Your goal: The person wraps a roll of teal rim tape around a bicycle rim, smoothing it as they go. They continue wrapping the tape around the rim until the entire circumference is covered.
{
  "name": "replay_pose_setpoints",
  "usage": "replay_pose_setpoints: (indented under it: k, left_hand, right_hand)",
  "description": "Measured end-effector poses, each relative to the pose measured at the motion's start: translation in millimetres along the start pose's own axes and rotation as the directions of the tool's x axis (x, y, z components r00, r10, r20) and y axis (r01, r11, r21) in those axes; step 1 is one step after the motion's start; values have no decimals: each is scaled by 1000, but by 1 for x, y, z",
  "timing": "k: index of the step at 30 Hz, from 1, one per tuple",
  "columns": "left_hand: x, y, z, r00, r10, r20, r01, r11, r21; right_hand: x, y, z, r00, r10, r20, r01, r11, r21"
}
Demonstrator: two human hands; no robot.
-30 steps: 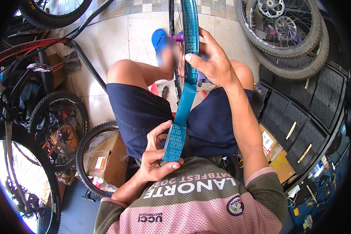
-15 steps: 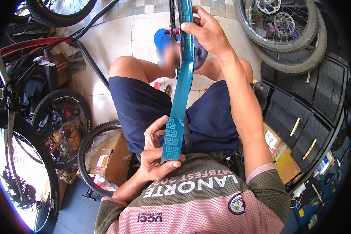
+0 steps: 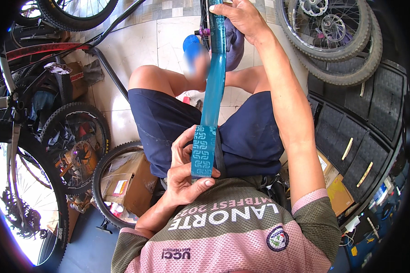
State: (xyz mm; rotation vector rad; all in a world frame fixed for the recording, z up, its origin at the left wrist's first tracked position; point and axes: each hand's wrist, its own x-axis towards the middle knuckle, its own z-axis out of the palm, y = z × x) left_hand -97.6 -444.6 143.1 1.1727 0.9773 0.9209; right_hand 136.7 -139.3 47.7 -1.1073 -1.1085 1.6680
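Observation:
My left hand [image 3: 183, 183] holds a roll of teal, patterned rim tape [image 3: 204, 152] in front of my chest, the fingers behind it and the thumb near its lower edge. From the roll a plain translucent tape strip [image 3: 214, 98] runs taut, up and away, to a bicycle wheel standing between my legs. Tape lies along the wheel's rim [image 3: 217, 34]. My right hand [image 3: 242, 20] grips that rim at the top of the view, thumb on the taped face and fingers round the far side. Behind the rim shows the wheel's purple hub [image 3: 204, 32].
Two stacked wheels [image 3: 337, 41] lie at the far right above black panels [image 3: 346, 109]. At the left stand a bicycle wheel [image 3: 27, 200], smaller wheels and a cardboard box [image 3: 134, 182]. A black tube [image 3: 109, 68] slants across the pale tiled floor [image 3: 168, 34].
My right hand has moved up and slightly away along the rim. The tape roll in my left hand has risen a little, and the strip stays taut.

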Motion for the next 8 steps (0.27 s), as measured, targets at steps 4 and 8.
replay_pose_setpoints:
  k: [4, 8]
  left_hand:
    - [-7, -3, -1, 999, -32, 26, 32, 999, 5]
    - [-10, -5, -2, 998, -34, 55, 33, 999, 25]
  right_hand:
    - [-1, 0, -2, 1000, 1, 30, -1, 1000, 3]
    - [1, 7, -6, 998, 8, 65, -11, 999, 49]
